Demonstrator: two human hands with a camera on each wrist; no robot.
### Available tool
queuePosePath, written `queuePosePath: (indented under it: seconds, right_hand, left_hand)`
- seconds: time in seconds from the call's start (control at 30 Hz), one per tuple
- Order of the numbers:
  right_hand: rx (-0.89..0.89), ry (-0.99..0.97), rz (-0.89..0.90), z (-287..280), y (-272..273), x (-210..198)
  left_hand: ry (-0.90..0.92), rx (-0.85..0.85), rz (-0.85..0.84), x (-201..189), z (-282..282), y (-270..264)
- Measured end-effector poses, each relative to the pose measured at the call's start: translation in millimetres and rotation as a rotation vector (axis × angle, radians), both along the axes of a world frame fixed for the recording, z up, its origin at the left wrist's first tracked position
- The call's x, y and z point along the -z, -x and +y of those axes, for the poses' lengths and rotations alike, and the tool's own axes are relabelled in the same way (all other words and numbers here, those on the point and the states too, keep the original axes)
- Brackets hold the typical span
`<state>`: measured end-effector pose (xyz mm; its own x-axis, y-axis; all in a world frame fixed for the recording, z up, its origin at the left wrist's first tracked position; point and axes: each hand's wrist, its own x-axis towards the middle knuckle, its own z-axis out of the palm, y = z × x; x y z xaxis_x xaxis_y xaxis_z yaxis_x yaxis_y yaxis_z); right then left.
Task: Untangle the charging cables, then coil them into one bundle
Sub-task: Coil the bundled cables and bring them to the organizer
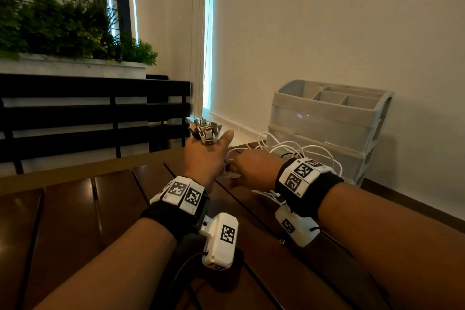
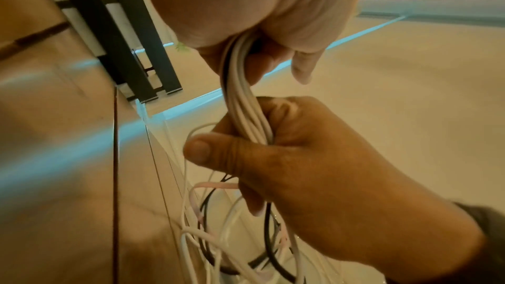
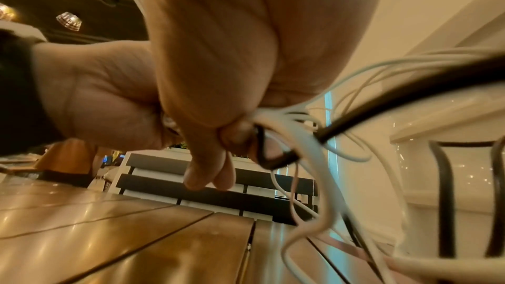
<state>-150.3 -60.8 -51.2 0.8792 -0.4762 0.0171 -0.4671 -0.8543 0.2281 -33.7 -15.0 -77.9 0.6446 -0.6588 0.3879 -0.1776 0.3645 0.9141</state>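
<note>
Clearly limp, light: thin white and black charging cables (image 2: 247, 116), left hand (image 1: 203, 156) and right hand (image 1: 254, 171) clenched on them; best gripped at twelve o'clock, by metal plug ends (image 1: 206, 131).

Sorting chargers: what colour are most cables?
Mostly white cables, with a black one and a pinkish one; left wrist view.

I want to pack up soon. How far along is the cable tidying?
Done: the plug ends are gathered above the left hand. In hand: both it and the right hand grip the cables as one strand. Left: loose loops by the drawer unit need coiling.
</note>
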Motion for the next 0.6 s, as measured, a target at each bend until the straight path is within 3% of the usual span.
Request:
queuePosePath:
  seconds: [0.13, 0.3, 0.6]
  right_hand:
    - [-0.050, 0.118, 0.045, -2, 4, -3]
    - [-0.026, 0.169, 0.054, -7, 9, -12]
    - [0.016, 0.302, 0.060, -13, 12, -20]
  left_hand:
    - [-0.067, -0.028, -0.152, 1, 1, 0]
    - [-0.151, 0.039, -0.091, -2, 6, 1]
    - [-0.333, 0.197, -0.151, -6, 13, -2]
